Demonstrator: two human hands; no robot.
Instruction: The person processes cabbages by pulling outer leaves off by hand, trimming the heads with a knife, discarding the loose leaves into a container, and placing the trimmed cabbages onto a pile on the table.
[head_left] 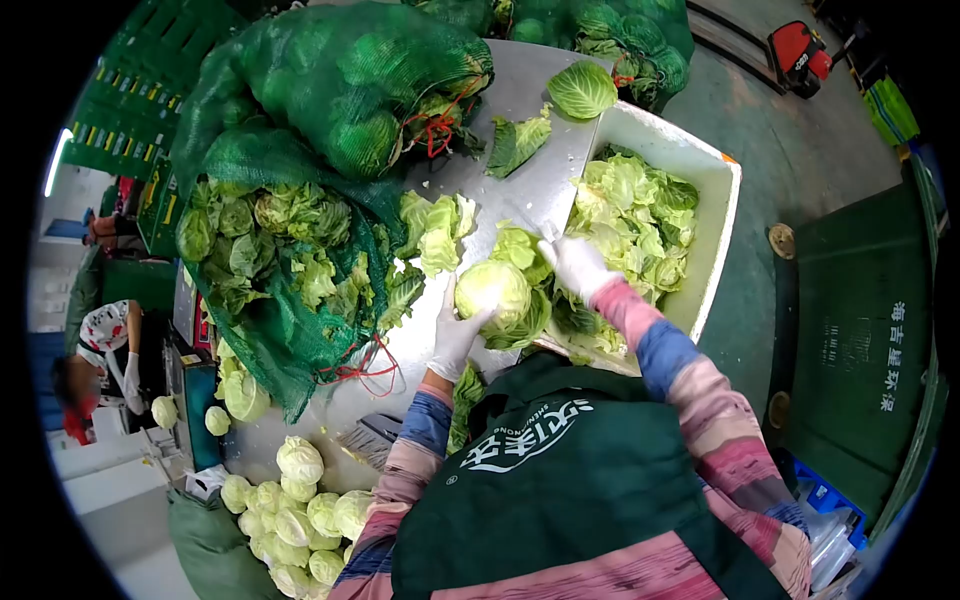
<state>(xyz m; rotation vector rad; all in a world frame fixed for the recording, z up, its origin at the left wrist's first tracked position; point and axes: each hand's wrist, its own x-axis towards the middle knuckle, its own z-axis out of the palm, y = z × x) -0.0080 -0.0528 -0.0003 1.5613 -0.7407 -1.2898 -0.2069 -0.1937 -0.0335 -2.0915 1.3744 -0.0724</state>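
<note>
My left hand (456, 335), in a white glove, holds a pale green cabbage (493, 290) from its left side, above the metal table (520, 75). Darker outer leaves hang loose around the cabbage's right and lower sides. My right hand (576, 266), also gloved, is closed just right of the cabbage, by the near left edge of a white foam box (719, 230) full of loose leaves (640, 215). A small pale object (549, 232) shows at its fingertips, perhaps a knife handle; I cannot make it out.
Green net bags of cabbages (340, 90) lie at the upper left. Trimmed cabbages (290, 525) are piled at the lower left. A green bin (860, 340) stands at the right, a pallet jack (797, 55) beyond. Another person (110, 335) is at the far left.
</note>
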